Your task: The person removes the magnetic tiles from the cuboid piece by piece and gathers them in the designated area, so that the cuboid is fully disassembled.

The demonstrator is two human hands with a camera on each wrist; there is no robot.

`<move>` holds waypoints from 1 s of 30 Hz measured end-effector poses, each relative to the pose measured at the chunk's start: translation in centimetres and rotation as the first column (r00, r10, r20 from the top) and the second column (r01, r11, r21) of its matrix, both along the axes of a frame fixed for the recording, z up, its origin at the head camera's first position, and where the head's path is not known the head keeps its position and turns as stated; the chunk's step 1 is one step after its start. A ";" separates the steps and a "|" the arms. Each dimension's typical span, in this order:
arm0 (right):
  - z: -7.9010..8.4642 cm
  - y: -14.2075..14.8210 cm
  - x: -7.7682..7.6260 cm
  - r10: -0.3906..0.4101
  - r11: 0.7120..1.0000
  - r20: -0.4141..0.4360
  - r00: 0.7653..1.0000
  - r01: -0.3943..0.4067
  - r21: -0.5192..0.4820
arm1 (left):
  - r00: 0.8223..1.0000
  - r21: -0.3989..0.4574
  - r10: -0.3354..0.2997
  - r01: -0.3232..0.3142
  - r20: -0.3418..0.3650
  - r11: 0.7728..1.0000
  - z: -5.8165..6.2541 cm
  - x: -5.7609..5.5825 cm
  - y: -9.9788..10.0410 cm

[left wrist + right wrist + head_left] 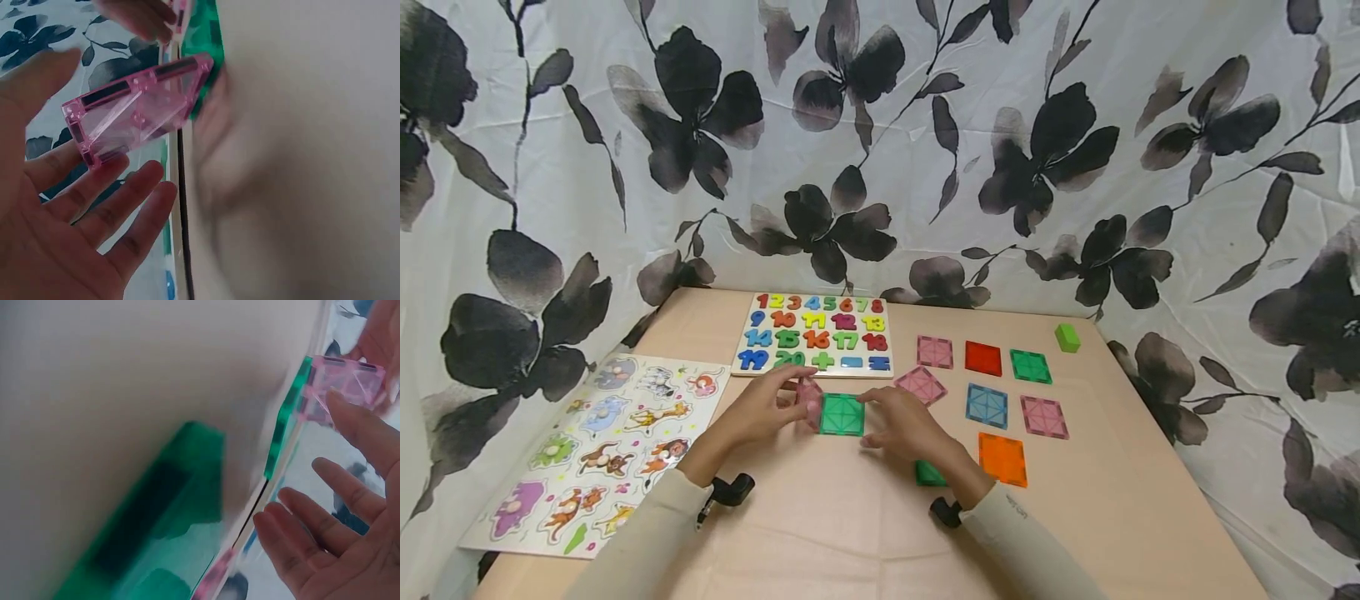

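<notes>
A green magnetic tile [842, 414] lies flat on the table between the two hands. At its left edge a pink magnetic tile [808, 402] stands tilted up, meeting the green one. My left hand [758, 410] is beside the pink tile; in the left wrist view its fingers [140, 206] are spread and loosely bent, fingertips at the tile's lower corner, the thumb apart from it. Just right of the green tile is my right hand [906, 421], its fingers [306, 519] extended and holding nothing. Whether it touches the green tile's edge I cannot tell.
Several loose tiles lie to the right, among them a red tile [983, 358], a blue tile [987, 405] and an orange tile [1003, 459]. Another green tile [930, 473] is partly under the right forearm. A number board [811, 335] lies behind, an animal board [625, 442] left, a green block [1067, 337] far right.
</notes>
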State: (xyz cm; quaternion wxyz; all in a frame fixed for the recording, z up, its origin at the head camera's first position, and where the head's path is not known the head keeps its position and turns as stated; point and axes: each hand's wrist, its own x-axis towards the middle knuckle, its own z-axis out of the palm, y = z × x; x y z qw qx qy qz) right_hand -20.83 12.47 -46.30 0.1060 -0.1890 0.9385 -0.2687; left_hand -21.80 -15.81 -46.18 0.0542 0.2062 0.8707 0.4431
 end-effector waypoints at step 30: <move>1.3 1.5 0.5 -0.025 0.991 -0.199 0.980 0.051 0.124 | 0.902 -0.449 -0.069 -0.146 -0.427 0.881 0.5 0.5 0.6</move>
